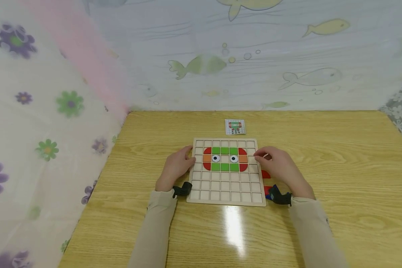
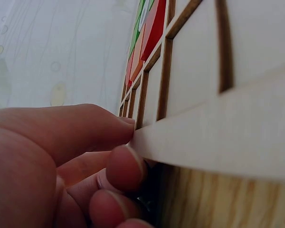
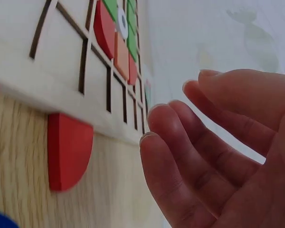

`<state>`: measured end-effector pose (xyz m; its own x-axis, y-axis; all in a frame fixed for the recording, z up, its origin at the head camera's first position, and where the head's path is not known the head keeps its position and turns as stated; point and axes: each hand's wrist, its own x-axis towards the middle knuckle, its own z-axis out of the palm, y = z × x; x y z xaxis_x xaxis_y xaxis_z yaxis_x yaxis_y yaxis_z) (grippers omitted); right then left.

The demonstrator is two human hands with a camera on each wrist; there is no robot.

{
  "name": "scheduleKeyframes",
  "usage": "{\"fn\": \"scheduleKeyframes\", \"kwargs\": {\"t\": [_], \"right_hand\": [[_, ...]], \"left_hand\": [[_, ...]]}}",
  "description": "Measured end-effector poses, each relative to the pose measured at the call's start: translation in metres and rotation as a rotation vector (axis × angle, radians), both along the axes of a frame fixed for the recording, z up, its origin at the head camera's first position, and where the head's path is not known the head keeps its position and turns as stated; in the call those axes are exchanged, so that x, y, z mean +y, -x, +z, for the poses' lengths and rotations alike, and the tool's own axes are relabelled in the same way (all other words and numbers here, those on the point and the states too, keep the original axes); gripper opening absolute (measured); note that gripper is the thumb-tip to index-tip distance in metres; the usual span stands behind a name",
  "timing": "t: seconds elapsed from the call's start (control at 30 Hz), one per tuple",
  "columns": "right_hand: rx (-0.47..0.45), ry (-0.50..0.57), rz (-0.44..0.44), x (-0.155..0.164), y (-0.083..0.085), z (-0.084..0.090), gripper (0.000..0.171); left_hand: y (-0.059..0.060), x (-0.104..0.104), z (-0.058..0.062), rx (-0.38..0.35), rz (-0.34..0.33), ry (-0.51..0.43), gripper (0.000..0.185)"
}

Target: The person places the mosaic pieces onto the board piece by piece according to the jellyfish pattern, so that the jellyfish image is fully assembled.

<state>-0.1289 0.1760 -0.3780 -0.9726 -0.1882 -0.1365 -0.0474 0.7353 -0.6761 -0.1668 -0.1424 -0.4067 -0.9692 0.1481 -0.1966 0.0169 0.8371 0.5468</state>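
A wooden grid board [image 1: 221, 186] lies on the table between the two hands. Red, green and orange tiles and two round eye pieces [image 1: 216, 158] fill some of its upper cells. My left hand [image 1: 175, 165] grips the board's left edge, thumb at the rim and curled fingertips beside and below it in the left wrist view. By the right edge, my right hand [image 1: 278, 163] has its fingers loosely bent with nothing between them. Below that hand, a red rounded tile [image 3: 69, 152] rests on the table against the board's side.
Behind the board lies a small picture card [image 1: 235, 127] with a coloured figure on a grid. Another red piece [image 1: 267, 190] and a blue piece [image 3: 1, 219] sit by the board's lower right, partly hidden by the right wrist camera. Patterned curtains border the table's back and left.
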Motion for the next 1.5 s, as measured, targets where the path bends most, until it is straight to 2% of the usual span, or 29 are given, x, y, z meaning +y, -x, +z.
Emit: {"fn": "scheduleKeyframes", "kwargs": {"t": [0.33,0.57,0.77,0.97,1.2,1.37,1.5], "right_hand": [[-0.025,-0.086,0.064,0.015,-0.007,-0.007,0.025],[-0.026,-0.098,0.059,0.024,-0.012,-0.011,0.026],[-0.036,-0.115,0.101,0.029,-0.017,-0.011,0.025],[-0.072,-0.103,0.145,0.041,-0.024,-0.010,0.029],[-0.099,-0.150,0.202,0.068,-0.028,0.005,0.040],[-0.161,-0.118,0.211,0.084,-0.036,0.001,0.044],[-0.213,-0.116,0.199,0.091,-0.041,0.000,0.043]], "left_hand": [[0.002,0.000,-0.002,0.000,-0.007,0.005,0.053],[0.002,-0.002,-0.003,0.003,-0.005,0.004,0.053],[0.001,-0.003,-0.002,-0.007,0.009,0.006,0.052],[0.001,0.000,-0.001,-0.009,0.015,0.005,0.052],[0.003,0.003,-0.004,-0.021,0.030,-0.044,0.053],[0.002,0.000,-0.002,-0.009,0.036,-0.026,0.053],[0.003,0.001,-0.001,-0.034,0.022,-0.024,0.053]]}}
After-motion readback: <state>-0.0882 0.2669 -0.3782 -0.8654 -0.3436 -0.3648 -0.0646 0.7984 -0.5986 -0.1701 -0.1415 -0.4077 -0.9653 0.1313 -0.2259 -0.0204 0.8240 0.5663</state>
